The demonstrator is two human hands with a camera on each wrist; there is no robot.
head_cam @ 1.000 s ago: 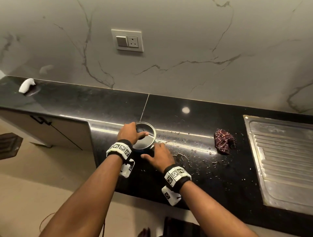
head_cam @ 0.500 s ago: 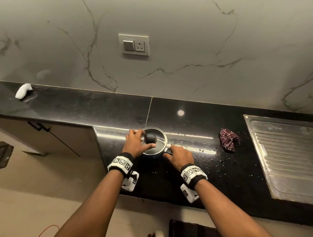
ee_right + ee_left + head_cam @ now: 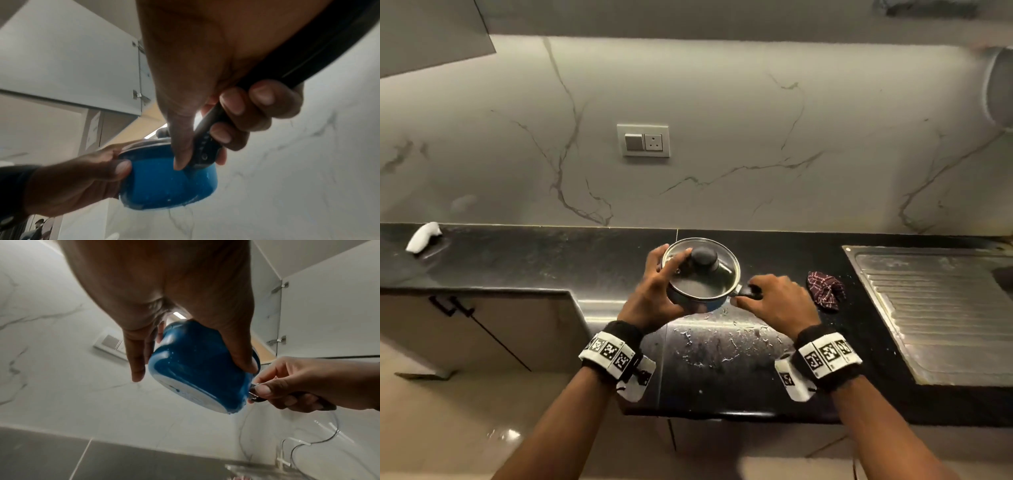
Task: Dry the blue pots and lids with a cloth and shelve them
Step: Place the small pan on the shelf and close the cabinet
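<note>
Pot (image 3: 697,301): above the wet counter (image 3: 722,353), between my two hands, in front of the wall socket (image 3: 643,140).
Lid (image 3: 702,270): on the pot.
My left hand (image 3: 654,291): on the pot's left side, fingers over the lid's rim.
My right hand (image 3: 774,301): right of the pot, round its handle (image 3: 748,292).
Cloth (image 3: 825,289): on the counter, between my right hand and the drainboard (image 3: 935,308).

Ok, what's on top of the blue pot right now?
A glass lid with a black knob sits on the pot; the left hand steadies it. The inside is too dim to make out.
</note>
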